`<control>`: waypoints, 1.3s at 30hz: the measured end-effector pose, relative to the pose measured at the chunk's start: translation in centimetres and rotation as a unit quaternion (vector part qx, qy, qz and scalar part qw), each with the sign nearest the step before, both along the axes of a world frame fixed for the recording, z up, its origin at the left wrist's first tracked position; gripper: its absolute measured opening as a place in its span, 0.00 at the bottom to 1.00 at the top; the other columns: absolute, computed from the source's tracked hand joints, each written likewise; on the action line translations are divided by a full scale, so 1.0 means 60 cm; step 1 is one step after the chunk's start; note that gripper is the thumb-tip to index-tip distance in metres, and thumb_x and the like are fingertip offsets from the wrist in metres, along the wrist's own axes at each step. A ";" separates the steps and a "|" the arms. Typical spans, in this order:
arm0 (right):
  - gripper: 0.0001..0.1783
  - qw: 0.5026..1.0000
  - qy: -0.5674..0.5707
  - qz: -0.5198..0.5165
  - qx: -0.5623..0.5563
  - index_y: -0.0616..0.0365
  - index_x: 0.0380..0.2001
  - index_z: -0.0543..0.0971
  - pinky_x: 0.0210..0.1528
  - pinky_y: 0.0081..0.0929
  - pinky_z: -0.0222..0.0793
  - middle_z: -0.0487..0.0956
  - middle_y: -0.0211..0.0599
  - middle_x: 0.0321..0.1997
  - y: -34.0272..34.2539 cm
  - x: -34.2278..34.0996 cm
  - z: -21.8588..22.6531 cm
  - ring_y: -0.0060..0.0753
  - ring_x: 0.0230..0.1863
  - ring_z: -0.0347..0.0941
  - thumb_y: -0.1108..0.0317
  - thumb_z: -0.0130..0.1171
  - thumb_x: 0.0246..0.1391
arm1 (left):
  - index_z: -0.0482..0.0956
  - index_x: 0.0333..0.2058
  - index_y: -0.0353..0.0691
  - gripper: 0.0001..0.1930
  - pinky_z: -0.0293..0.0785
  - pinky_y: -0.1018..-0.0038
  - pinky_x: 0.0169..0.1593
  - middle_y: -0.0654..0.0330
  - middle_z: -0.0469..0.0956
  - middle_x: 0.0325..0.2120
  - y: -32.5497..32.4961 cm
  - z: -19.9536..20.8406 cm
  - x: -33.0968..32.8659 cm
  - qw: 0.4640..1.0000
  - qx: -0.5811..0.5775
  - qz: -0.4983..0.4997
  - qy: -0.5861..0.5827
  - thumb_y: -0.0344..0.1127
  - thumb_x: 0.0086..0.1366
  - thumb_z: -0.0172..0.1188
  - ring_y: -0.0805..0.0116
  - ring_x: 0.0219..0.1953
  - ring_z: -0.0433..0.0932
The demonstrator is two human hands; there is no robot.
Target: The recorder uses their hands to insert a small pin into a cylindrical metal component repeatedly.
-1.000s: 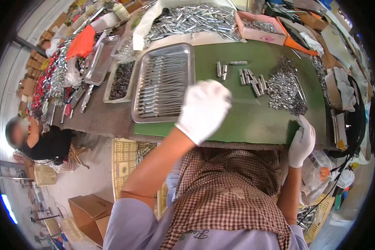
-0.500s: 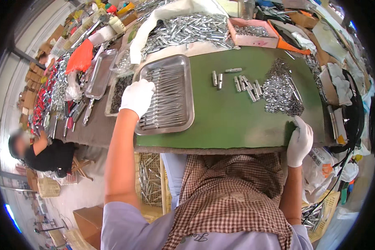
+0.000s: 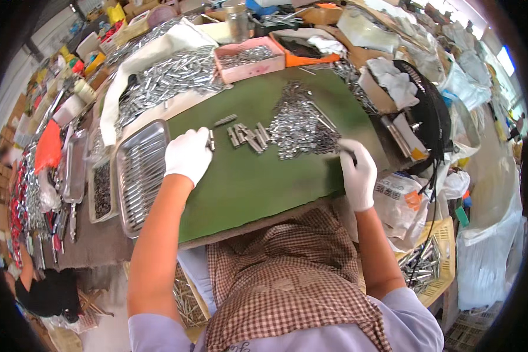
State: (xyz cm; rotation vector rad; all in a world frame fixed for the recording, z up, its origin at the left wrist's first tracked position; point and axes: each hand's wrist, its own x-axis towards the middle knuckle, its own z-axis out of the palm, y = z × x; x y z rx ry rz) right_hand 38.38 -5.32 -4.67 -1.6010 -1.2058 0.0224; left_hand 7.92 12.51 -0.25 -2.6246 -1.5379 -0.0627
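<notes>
In a white glove, my left hand point(image 3: 189, 155) is over the green mat point(image 3: 258, 188), its fingers bent and closed at a short silver metal cylinder point(image 3: 212, 141). Part of that cylinder is hidden by the fingertips. Several similar silver cylinders point(image 3: 249, 138) lie loose just to the right. My right hand point(image 3: 358, 176), also gloved, has thumb and finger pinched at the near right edge of a pile of small shiny metal parts point(image 3: 296, 129). What the pinch holds is too small to make out. A steel tray point(image 3: 165, 130) with rows of slim pointed metal pieces stands left of my left hand, partly covered by my forearm.
Behind the mat are a heap of silver cylinders point(image 3: 170, 76), a pink box point(image 3: 249, 73) of small metal parts and an orange box point(image 3: 311, 58). A bin of dark small pieces point(image 3: 102, 190) stands left of the tray. Another person point(image 3: 50, 293) sits at far left.
My left hand has gone from the steel tray rightward to the loose cylinders. My right hand stays at the edge of the pile. The whole view has swung, shifting the bench leftward.
</notes>
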 end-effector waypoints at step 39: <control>0.05 0.943 -0.249 0.184 -0.120 0.49 0.32 0.82 0.48 0.39 0.72 0.80 0.33 0.34 -0.034 -0.010 0.037 0.46 0.41 0.76 0.72 0.65 0.51 | 0.84 0.36 0.44 0.07 0.72 0.60 0.44 0.59 0.79 0.31 -0.232 -0.056 0.118 0.936 -0.025 -0.151 -0.317 0.34 0.57 0.68 0.53 0.37 0.78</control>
